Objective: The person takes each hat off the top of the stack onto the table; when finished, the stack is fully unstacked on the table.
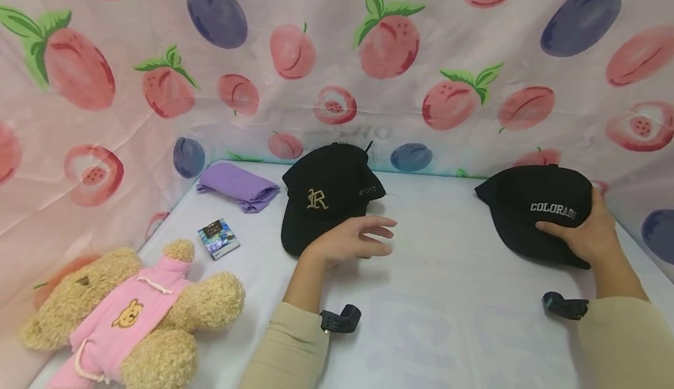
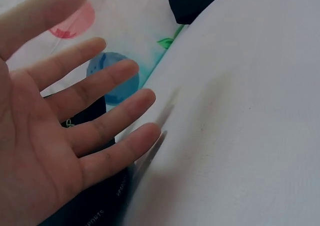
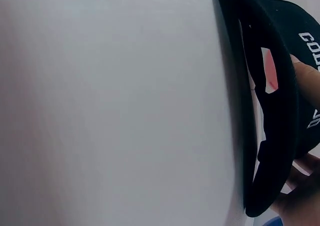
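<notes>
In the head view, a black cap with white COLORADO lettering is at the right end of the white table. My right hand grips its right side, thumb across the front near the lettering. The right wrist view shows that cap from its brim edge, with part of the hand along it. Left of centre sits another black cap with a gold R emblem. My left hand hovers before its lower right, palm empty; in the left wrist view the fingers of this hand are spread.
A teddy bear in pink clothes lies at the left front. Behind it are a small patterned box or book and a folded purple cloth. A fruit-print curtain borders the white table at the back and sides.
</notes>
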Action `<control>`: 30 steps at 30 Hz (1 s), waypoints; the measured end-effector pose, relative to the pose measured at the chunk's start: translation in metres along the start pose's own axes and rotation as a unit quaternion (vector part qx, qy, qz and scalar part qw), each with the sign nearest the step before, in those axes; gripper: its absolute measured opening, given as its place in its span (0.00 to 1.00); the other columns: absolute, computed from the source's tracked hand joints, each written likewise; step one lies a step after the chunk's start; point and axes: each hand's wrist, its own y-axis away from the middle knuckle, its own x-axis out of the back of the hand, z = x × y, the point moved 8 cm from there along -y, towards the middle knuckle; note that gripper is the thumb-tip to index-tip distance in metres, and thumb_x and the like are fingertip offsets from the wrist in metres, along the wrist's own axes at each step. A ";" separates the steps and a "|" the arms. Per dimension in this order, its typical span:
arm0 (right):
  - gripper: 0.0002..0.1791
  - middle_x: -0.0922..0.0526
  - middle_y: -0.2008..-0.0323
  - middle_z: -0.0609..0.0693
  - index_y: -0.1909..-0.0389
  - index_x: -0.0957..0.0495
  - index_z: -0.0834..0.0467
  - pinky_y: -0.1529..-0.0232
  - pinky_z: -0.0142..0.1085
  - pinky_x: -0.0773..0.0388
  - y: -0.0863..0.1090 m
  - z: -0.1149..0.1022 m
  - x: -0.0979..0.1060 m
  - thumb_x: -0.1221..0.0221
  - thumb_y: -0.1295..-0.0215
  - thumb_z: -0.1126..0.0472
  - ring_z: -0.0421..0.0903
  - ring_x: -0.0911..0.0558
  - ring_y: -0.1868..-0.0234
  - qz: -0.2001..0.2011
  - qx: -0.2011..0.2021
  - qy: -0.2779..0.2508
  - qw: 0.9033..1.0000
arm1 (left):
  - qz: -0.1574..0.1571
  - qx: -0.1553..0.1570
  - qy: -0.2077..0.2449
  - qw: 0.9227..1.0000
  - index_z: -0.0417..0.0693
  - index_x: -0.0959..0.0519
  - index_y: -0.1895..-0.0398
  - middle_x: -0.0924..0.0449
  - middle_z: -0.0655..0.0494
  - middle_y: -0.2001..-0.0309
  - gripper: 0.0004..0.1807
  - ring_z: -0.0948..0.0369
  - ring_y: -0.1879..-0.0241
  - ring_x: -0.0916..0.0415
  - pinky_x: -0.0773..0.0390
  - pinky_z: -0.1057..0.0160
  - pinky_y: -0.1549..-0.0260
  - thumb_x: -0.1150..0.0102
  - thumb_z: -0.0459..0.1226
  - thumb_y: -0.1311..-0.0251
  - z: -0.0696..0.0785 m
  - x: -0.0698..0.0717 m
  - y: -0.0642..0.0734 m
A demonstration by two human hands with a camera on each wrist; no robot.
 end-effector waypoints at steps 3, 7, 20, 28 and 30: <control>0.65 0.56 0.24 0.80 0.18 0.68 0.65 0.27 0.73 0.53 -0.002 0.001 0.004 0.30 0.38 0.47 0.81 0.51 0.25 -0.001 0.003 0.004 1.000 | -0.002 0.007 0.024 1.000 0.54 0.27 0.27 0.25 0.45 0.30 0.30 0.57 0.39 0.20 0.19 0.56 0.42 0.35 0.39 0.32 -0.002 0.001 0.000; 0.66 0.60 0.22 0.79 0.18 0.71 0.65 0.27 0.74 0.55 -0.003 0.003 0.008 0.31 0.37 0.47 0.80 0.55 0.24 -0.009 -0.007 0.004 1.000 | -0.002 0.011 0.041 0.999 0.56 0.27 0.27 0.26 0.46 0.29 0.30 0.58 0.37 0.22 0.19 0.54 0.41 0.35 0.39 0.32 -0.002 0.002 0.002; 0.66 0.62 0.23 0.79 0.19 0.72 0.66 0.27 0.73 0.56 -0.006 0.009 0.009 0.32 0.36 0.45 0.80 0.56 0.23 -0.022 -0.022 0.025 0.999 | 0.018 -0.012 0.065 0.998 0.52 0.29 0.26 0.26 0.40 0.30 0.30 0.58 0.42 0.20 0.17 0.52 0.45 0.38 0.37 0.31 0.000 0.017 0.010; 0.66 0.64 0.23 0.80 0.20 0.74 0.68 0.26 0.71 0.57 -0.008 0.014 0.008 0.34 0.33 0.44 0.79 0.58 0.22 -0.021 -0.043 0.030 0.998 | 0.049 -0.011 0.068 0.996 0.51 0.27 0.27 0.25 0.40 0.31 0.29 0.58 0.43 0.21 0.19 0.49 0.43 0.37 0.37 0.31 0.000 0.027 0.014; 0.65 0.66 0.22 0.79 0.20 0.75 0.69 0.26 0.71 0.58 -0.008 0.015 0.008 0.35 0.33 0.44 0.78 0.59 0.22 -0.023 -0.048 0.031 0.998 | 0.060 -0.010 0.070 0.996 0.51 0.27 0.28 0.25 0.40 0.31 0.28 0.57 0.41 0.21 0.20 0.48 0.40 0.37 0.37 0.31 0.000 0.030 0.015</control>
